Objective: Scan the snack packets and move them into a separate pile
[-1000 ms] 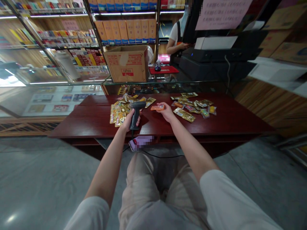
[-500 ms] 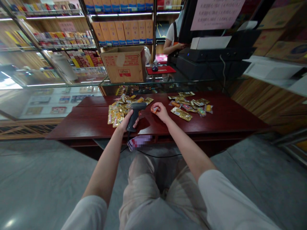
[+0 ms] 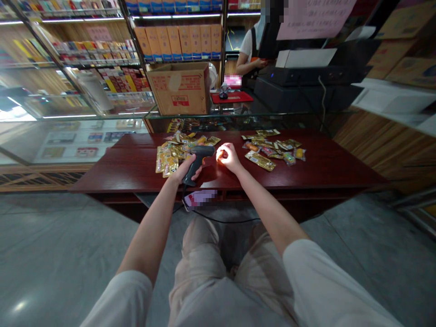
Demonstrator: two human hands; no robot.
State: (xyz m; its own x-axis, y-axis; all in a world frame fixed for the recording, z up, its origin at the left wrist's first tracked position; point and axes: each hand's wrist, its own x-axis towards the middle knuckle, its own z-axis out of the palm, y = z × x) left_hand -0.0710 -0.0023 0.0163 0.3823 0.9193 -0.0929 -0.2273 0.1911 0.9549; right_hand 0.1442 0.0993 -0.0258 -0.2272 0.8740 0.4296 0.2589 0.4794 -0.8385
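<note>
My left hand is wrapped round the grip of a dark handheld barcode scanner, whose head points right. Bright light falls on my right hand, which pinches a small orange packaged snack just off the scanner's front. The fingers hide part of that snack. Left of the scanner lies a pile of gold snack packets on the dark red desk. More wrapped snacks and a gold packet are spread to the right of my right hand.
A cardboard box stands on the glass counter behind the desk. Beyond it a person stands by a dark machine. A purple item, partly blurred out, sits at the desk's front edge, near a black cable.
The scanner's light has come on and shines over my right hand and the snack. The camera view has shifted slightly; both hands keep their holds.
</note>
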